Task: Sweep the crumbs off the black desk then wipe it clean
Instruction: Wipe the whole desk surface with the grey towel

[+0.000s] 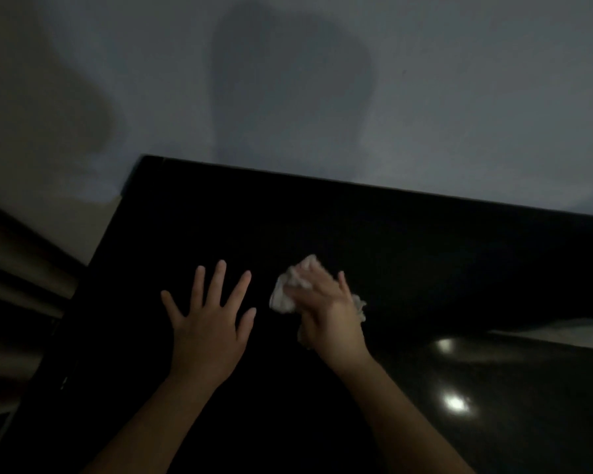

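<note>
The black desk (408, 241) fills the lower half of the head view, its far edge against a wall. My left hand (209, 323) lies flat on the desk with its fingers spread and nothing in it. My right hand (329, 309), just to the right, presses a crumpled white cloth (285, 295) onto the desk top. The cloth sticks out past the fingers on the left and at the wrist side. The room is dim, and no crumbs show on the dark surface.
A pale grey wall (322, 80) with soft shadows rises behind the desk. Folds of a curtain (14, 268) hang at the left. At the lower right a glossy dark surface (493, 388) reflects two bright lights.
</note>
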Demonstrator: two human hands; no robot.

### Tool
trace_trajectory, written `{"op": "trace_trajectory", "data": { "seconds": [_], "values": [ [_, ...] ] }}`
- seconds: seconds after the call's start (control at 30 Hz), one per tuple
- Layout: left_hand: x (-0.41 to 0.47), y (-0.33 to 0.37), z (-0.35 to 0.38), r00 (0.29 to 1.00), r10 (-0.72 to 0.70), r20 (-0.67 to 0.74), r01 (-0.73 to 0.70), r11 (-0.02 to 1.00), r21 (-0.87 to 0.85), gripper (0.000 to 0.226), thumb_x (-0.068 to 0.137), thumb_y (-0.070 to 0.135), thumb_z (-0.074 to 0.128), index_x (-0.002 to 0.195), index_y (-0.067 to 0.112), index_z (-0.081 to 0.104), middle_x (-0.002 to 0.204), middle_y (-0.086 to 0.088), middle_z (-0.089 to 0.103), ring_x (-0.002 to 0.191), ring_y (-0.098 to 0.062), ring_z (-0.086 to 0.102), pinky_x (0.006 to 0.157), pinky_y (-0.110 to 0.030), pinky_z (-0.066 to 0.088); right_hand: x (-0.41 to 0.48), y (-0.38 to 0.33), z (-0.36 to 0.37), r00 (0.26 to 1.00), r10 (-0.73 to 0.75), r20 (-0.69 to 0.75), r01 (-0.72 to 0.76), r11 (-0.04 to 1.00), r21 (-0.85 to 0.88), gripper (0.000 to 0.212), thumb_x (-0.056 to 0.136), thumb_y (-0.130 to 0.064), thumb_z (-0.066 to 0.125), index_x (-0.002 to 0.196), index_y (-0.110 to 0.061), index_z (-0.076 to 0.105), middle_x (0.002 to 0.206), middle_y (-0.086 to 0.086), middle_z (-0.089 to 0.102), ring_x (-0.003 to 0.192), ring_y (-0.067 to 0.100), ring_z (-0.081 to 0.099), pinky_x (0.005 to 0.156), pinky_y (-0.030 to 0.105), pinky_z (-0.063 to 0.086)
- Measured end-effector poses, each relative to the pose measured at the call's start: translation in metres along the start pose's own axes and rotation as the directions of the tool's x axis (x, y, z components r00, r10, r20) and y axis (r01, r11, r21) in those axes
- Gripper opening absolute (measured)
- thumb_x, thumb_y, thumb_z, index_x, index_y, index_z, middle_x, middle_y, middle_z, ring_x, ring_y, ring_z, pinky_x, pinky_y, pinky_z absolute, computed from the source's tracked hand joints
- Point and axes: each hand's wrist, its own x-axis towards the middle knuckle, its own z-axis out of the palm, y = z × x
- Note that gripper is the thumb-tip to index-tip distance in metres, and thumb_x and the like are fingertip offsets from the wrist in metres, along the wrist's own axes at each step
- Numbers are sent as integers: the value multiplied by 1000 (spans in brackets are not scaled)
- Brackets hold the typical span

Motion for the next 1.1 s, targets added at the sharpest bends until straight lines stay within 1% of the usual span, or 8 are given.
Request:
{"op": "trace_trajectory", "data": {
  "seconds": [0.1, 0.3, 0.53, 0.63, 0.8, 0.9, 1.0, 1.1],
  "values": [
    [-5, -2, 1, 1000, 5, -11, -5, 1000, 7, 60, 91, 57, 7, 148, 45, -7, 158, 3, -17, 144, -24, -20, 110, -67, 1, -37, 17, -11, 998, -34, 48, 30, 997, 72, 39, 89, -20, 53, 121, -42, 60, 148, -22, 36, 142, -5, 14, 113, 16, -11],
    [-25, -12, 4, 996, 30, 84, -29, 999, -17, 64, 84, 63, 3, 145, 50, -12, 157, 5, -23, 143, -26, -22, 109, -69, 1, 29, 20, 3, 970, 188, -151, -207, 971, -118, 46, 91, -18, 53, 131, -39, 52, 153, -14, 29, 143, 4, 5, 110, 39, -7],
    [-35, -7, -6, 984, 6, 178, -2, 1000, -24, 67, 91, 66, 22, 144, 49, -15, 155, 4, -28, 142, -29, -24, 107, -72, 5, -46, 4, -3, 987, -88, 133, 83, 996, 44, 44, 87, -19, 48, 126, -37, 58, 151, -23, 26, 145, 1, 7, 112, 30, -13],
    [-36, -3, -15, 967, 9, 253, 6, 998, -56, 71, 91, 66, 26, 145, 46, -16, 154, 1, -30, 141, -32, -25, 106, -73, 6, -55, 39, -30, 993, 114, -32, -114, 993, 8, 46, 84, -25, 43, 126, -41, 55, 149, -26, 24, 143, -5, 4, 113, 38, -7],
    [-39, 11, -23, 930, -10, 367, 38, 997, -70, 81, 90, 65, 38, 146, 43, -17, 153, -1, -34, 140, -35, -27, 105, -74, 11, -7, 44, -32, 883, 420, -207, -446, 890, -95, 52, 89, -12, 53, 134, -38, 48, 156, -8, 25, 147, 14, 4, 113, 49, -4],
    [-42, 17, -25, 908, -26, 419, 65, 995, -80, 90, 87, 62, 49, 145, 45, -18, 151, -1, -36, 140, -35, -28, 103, -75, 11, -25, 26, -21, 973, 225, -43, -226, 974, -29, 60, 86, -6, 52, 137, -38, 45, 155, -18, 18, 141, -4, -10, 112, 35, -13],
    [-44, 20, -25, 897, -37, 441, 81, 993, -82, 97, 84, 60, 57, 145, 47, -17, 151, 0, -37, 139, -35, -28, 103, -76, 11, -78, 29, -25, 991, -29, 131, 32, 999, -14, 57, 86, -6, 54, 132, -39, 51, 152, -24, 16, 145, -2, -4, 111, 24, -17],
    [-50, 19, -27, 885, -19, 465, 71, 993, -95, 101, 81, 57, 62, 145, 47, -16, 151, 0, -37, 139, -35, -28, 103, -75, 12, -107, 54, -45, 999, 43, 16, -43, 999, -15, 58, 83, -4, 57, 127, -41, 55, 151, -20, 25, 145, 2, 5, 115, 37, -8]
  ]
}}
